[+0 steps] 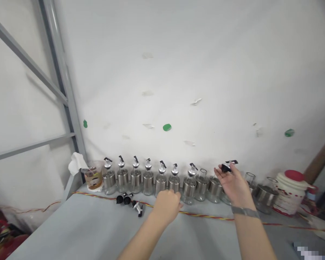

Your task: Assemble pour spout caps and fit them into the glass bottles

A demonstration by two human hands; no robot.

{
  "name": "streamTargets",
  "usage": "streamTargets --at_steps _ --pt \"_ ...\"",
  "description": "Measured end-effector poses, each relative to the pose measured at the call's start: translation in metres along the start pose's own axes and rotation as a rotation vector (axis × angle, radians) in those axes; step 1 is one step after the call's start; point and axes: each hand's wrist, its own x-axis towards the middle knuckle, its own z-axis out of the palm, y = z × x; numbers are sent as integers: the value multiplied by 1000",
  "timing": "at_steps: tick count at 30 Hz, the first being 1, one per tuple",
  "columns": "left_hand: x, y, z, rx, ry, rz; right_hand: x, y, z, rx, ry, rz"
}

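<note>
My right hand [234, 186] is raised in front of the bottles on the right, its fingers closed on a silver and black pourer stopper [229, 165]. My left hand [168, 205] is curled in front of the middle bottles; whatever its fingers may hold is hidden. A row of glass bottles with steel sleeves [189, 186] stands along the wall. Those on the left and in the middle carry pourer stoppers [162, 166]. An open-necked bottle [202, 184] is between my hands, with more behind and right of my right hand. Several loose stoppers [127, 198] lie left of my left hand.
A cup of brown liquid [94, 178] with white tissue [77, 163] stands at the left end. A white jug with a red lid [289, 191] is at the right. A twisted red-yellow wire [206, 216] runs across the grey table [92, 231].
</note>
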Motion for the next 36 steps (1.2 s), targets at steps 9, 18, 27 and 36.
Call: streamTargets --at_steps 9,18,27,36 --pt "-3 2 -7 50 43 -4 -11 2 5 -253 35 -383" --pt "-2 -1 -6 59 49 -11 -7 22 1 -836 -98 -489" --pt "-5 -1 -10 66 58 -6 -3 45 -11 -1143 -219 -629" --pt "-4 -2 -7 61 62 3 5 43 -12 -1390 -337 -763"
